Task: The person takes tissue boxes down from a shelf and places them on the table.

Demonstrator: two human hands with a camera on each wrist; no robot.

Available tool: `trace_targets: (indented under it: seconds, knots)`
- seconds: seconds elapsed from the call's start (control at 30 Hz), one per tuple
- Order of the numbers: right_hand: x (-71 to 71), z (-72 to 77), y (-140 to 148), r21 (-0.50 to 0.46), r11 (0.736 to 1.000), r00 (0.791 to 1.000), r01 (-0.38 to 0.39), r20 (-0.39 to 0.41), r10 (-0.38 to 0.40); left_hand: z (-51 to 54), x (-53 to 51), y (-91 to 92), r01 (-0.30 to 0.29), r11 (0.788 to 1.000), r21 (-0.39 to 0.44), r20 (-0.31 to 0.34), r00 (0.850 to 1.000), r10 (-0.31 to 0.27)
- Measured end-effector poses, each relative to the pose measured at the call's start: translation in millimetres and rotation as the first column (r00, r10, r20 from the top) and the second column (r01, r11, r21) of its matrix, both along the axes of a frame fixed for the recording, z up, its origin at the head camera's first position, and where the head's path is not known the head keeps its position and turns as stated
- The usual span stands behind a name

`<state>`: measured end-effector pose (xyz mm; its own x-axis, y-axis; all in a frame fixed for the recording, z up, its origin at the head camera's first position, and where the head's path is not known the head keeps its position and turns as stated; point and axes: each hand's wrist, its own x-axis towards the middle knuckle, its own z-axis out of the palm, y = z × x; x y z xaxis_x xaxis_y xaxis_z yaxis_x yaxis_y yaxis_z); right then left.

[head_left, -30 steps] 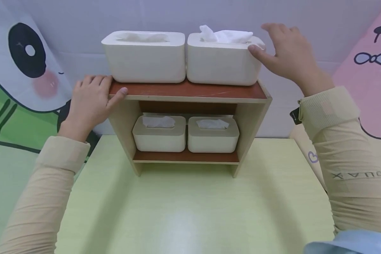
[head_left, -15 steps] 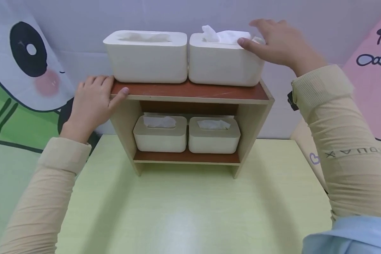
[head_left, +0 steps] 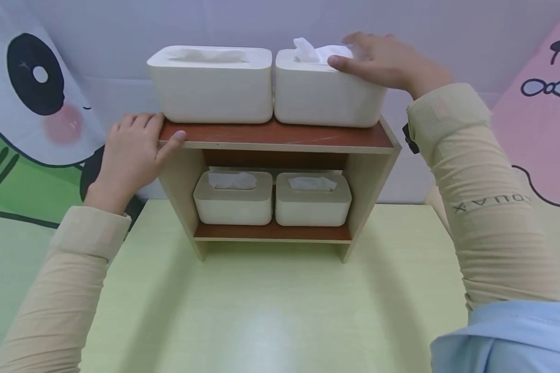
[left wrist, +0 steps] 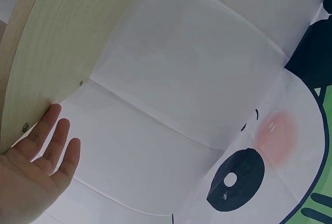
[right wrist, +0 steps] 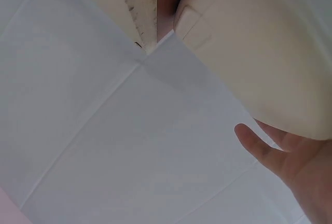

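Note:
My left hand rests at the upper left corner of a small two-tier wooden shelf, its thumb on the reddish top board. In the left wrist view, loosely straight fingers lie beside the pale side panel. Over the right end of the upper right tissue box is my right hand; its thumb lies near the front top edge and partly covers the white tissue. From the right wrist, the box's end shows above that hand. Some fingertips are hidden.
Another white tissue box stands to the left on the top board. Below it, a left box and a right box sit side by side on the lower board. The shelf stands on a pale green table before a cartoon-printed backdrop.
My right hand has moved left, from beside the upper right tissue box to over its top, with the thumb closer to the tissue. The left hand has stayed on the shelf corner.

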<state>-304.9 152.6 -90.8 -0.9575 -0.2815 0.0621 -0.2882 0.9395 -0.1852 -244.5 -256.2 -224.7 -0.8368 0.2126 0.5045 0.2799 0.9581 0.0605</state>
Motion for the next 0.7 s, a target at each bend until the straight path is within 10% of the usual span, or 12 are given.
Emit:
trace_targets:
  seconds: [0.7]
  knots:
    - [-9.5, 2.8, 1.5, -0.091, 0.992, 0.977, -0.082, 0.189, 0.098, -1.1, 1.0, 4.3, 0.012, 1.0, 0.005, -0.023, 1.0, -0.012]
